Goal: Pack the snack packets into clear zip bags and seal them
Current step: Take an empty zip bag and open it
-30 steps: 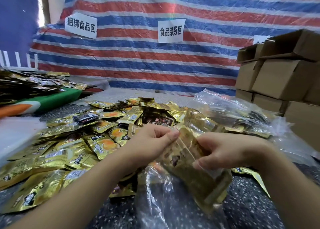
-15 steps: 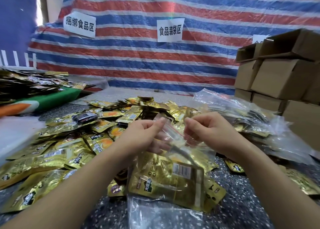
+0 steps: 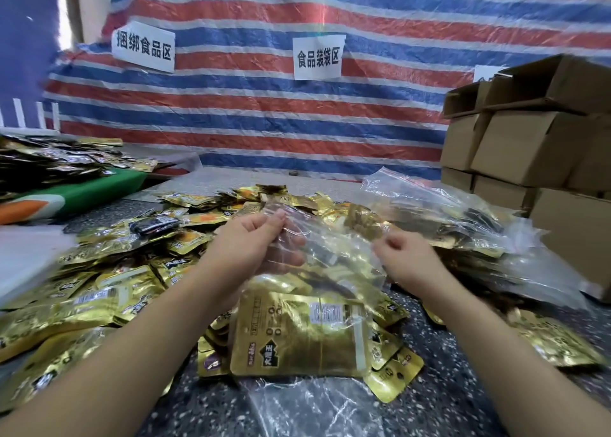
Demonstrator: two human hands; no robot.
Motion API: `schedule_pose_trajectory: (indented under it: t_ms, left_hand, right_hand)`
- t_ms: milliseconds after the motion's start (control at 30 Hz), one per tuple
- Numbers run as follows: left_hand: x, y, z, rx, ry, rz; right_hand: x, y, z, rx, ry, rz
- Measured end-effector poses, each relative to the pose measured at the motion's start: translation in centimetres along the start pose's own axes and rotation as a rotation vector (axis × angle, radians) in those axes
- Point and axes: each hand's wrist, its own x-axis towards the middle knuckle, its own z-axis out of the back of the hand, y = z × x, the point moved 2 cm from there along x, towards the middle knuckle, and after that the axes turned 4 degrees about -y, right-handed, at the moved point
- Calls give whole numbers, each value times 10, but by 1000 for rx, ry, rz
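Left hand [image 3: 256, 241] and right hand [image 3: 401, 255] are each pinching the top edge of a crinkled clear zip bag [image 3: 334, 258], which is hanging above the speckled table [image 3: 439, 400] with glossy gold foil snack packets [image 3: 297, 334] inside. Loose gold packets [image 3: 99, 291] are lying left; cardboard boxes [image 3: 529, 145] are standing right.

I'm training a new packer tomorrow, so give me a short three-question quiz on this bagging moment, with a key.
1. True or false: both hands grip the top of the clear zip bag.
2. Where do the gold snack packets inside that bag sit? A) at its mouth B) at its bottom C) half out
3. Fill in: the cardboard boxes are stacked on the person's ____ side.

Key: 1 true: the left hand and right hand pinch its upper edge. 2 B. 3 right.
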Motion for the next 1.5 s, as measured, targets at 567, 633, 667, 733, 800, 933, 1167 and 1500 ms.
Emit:
schedule_pose_trajectory:
  t_ms: [567,633,667,733,800,933,1167,1500]
  left_hand:
    - [5,7,-2,212,-30,-28]
    - [5,7,-2,217,-24,-28]
    - [4,7,-2,216,-20,-27]
    - [4,7,-2,206,-9,-21]
    - [3,7,-2,202,4,-15]
    - [2,8,-3,212,38,-6]
    - [3,8,-2,220,48,-27]
    - [7,14,1,219,-5,-51]
  right_hand:
    - [0,-16,-21,-342,341,-156]
    - [0,-15,-22,-184,372,-135]
    - [-1,-14,-22,-168,376,-144]
    - [-3,-12,-20,-228,389,-161]
    - [-2,-13,-13,-230,401,-158]
    - [2,-10,1,57,319,-161]
    - [6,5,9,817,4,-315]
    - [1,25,9,1128,7,-254]
